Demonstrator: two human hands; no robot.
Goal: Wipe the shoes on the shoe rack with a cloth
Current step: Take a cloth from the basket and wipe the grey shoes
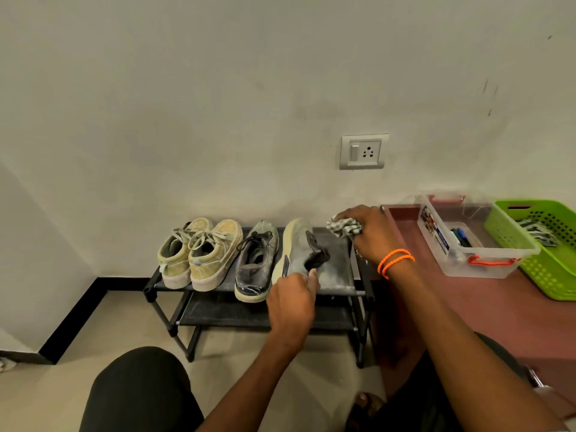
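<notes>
A black two-tier shoe rack [338, 275] stands against the wall. On its top shelf sit a pair of beige lace-up sneakers [199, 254] at the left and a grey sneaker [255, 263] beside them. My left hand [293, 302] grips the heel of a second grey sneaker [296, 247], which is tipped on its side with its sole facing left. My right hand [371, 235], with orange bands on the wrist, holds a crumpled checked cloth [343, 227] at the rack's back right corner, just right of the tipped shoe's toe.
A reddish-brown table [486, 304] stands right of the rack, carrying a clear plastic box [461, 244] with pens and a green basket [548, 251]. A wall socket [363, 151] is above the rack. The rack's lower shelf [249, 313] holds nothing. My knees are at the bottom.
</notes>
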